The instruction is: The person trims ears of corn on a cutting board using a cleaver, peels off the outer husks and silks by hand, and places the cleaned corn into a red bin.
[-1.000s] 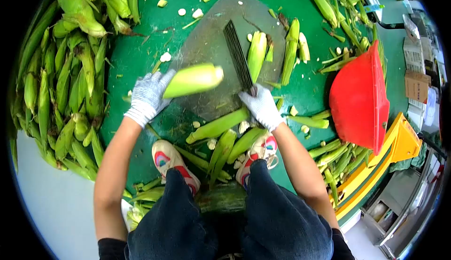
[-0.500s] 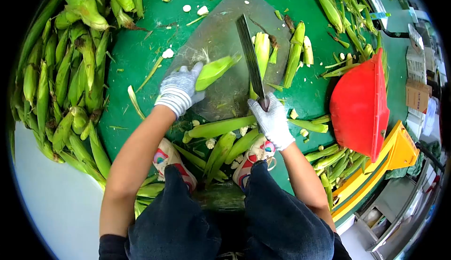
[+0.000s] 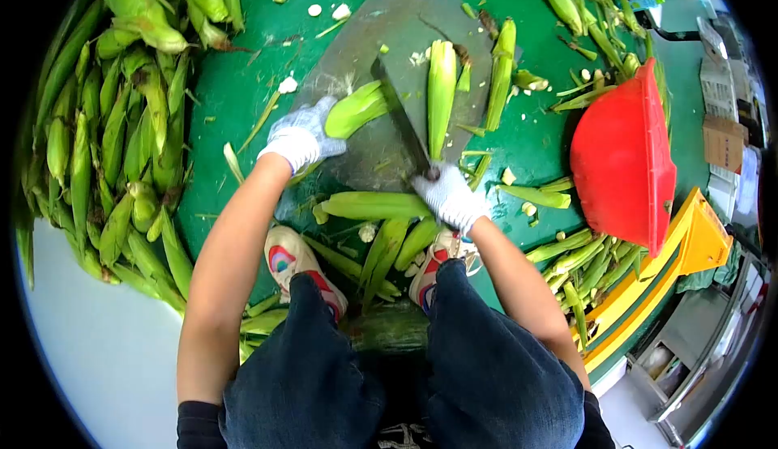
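My left hand (image 3: 301,134), in a grey-white knit glove, is closed around a green ear of corn (image 3: 356,111) in its husk. The ear points right over a grey cutting board (image 3: 361,165). My right hand (image 3: 450,195), gloved alike, grips the handle of a long dark knife (image 3: 403,121). Its blade slants up and left, crossing by the ear's right end; whether it has cut in, I cannot tell. Just right of the blade a husked-on ear (image 3: 441,96) lies on the board, with another green ear (image 3: 502,74) beyond it.
A big heap of unhusked corn (image 3: 113,125) fills the left side. On the right are a red plastic container (image 3: 624,157), a yellow frame (image 3: 701,234) and more corn (image 3: 596,275). Several ears lie by my shoes (image 3: 296,267). Cut scraps dot the green surface (image 3: 235,84).
The knife has swung left and down, from apart at the right to the ear's right end. My right hand shifted slightly left; my left hand, still holding the ear, moved a little left.
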### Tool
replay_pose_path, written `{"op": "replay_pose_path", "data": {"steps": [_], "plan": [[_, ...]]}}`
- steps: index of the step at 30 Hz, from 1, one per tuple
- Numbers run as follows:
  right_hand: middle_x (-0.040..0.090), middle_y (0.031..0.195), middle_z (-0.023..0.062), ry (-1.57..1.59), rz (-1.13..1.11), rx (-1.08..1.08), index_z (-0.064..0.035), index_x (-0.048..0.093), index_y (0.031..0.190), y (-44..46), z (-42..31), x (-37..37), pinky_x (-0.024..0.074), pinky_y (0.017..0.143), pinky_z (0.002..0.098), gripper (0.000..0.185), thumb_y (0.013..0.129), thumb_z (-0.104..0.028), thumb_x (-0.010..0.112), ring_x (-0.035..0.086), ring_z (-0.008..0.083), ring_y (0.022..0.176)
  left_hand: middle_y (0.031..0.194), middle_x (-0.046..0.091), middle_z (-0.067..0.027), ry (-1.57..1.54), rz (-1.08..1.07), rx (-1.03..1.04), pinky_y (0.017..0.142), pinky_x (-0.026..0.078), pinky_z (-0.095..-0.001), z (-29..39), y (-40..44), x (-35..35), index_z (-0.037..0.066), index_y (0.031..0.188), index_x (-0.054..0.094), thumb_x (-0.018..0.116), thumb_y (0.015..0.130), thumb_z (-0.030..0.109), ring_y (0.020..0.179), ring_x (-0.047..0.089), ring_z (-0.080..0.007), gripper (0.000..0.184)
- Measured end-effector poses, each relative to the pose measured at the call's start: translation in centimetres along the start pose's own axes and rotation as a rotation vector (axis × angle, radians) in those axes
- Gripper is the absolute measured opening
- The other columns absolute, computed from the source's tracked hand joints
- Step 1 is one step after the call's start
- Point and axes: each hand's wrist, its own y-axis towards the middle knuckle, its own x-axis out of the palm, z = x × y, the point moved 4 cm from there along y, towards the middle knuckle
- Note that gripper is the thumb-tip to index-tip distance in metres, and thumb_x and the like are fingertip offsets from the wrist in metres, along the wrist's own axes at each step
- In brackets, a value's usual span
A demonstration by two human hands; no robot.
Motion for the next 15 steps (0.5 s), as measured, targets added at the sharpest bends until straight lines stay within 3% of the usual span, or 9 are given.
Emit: {"op": "replay_pose_path", "data": {"steps": [3,5,9,12,15], "plan": [[0.062,0.085,0.026,-0.124,-0.002,-0.024,0.0023,0.06,0.084,0.1,0.5,-0.3,0.0481,0.076,0.042,0.031,0.078,-0.028,0.062,0.06,0.0394,0.083,0.114,0.058,-0.0233,-0.126,-0.085,0.005,0.093,0.043,-0.0384,-0.2,-0.4,0.6,0.003,0.127,0.045,0.072,0.067,0.043,0.11,0.054,-0.0344,0.076],[0.062,0.089,0.0275,-0.112,0.074,-0.089,0.0022,0.063,0.087,1.5,-1.7,-0.7,0.0488,0.079,0.043,0.031,0.079,-0.028,0.059,0.061,0.0405,0.088,0.115,0.058,-0.0235,-0.282,-0.128,0.006,0.088,0.047,-0.038,-0.5,0.3,2.0,0.001,0.126,0.046,0.072,0.069,0.044,0.104,0.058,-0.0323,0.076],[0.062,0.09,0.0279,-0.264,0.041,-0.187,0.0016,0.066,0.091,6.0,-6.0,-0.3,0.0498,0.081,0.0446,0.029,0.081,-0.023,0.055,0.061,0.0427,0.089,0.098,0.063,-0.0208,-1.024,-0.35,-0.273,0.069,0.053,-0.0398,0.7,-2.3,2.5,0.001,0.114,0.054,0.066,0.076,0.045,0.081,0.064,-0.0296,0.06],[0.063,0.091,0.0283,-0.261,-0.023,-0.183,0.001,0.066,0.088,3.9,-2.7,1.0,0.0494,0.083,0.0435,0.028,0.082,-0.024,0.056,0.061,0.0415,0.092,0.078,0.064,-0.0155,-1.537,-0.474,-0.404,0.055,0.052,-0.0419,-0.8,-4.9,3.8,0.003,0.1,0.06,0.054,0.084,0.046,0.06,0.062,-0.028,0.047],[0.064,0.091,0.0255,-0.298,-0.059,-0.036,-0.0014,0.065,0.093,-0.1,-1.0,-0.2,0.0495,0.084,0.042,0.027,0.08,-0.024,0.059,0.062,0.039,0.092,0.078,0.063,-0.0158,-1.828,-0.456,-0.29,0.051,0.05,-0.0412,-1.7,-7.8,6.0,0.002,0.111,0.057,0.054,0.082,0.045,0.057,0.059,-0.0283,0.052]]}}
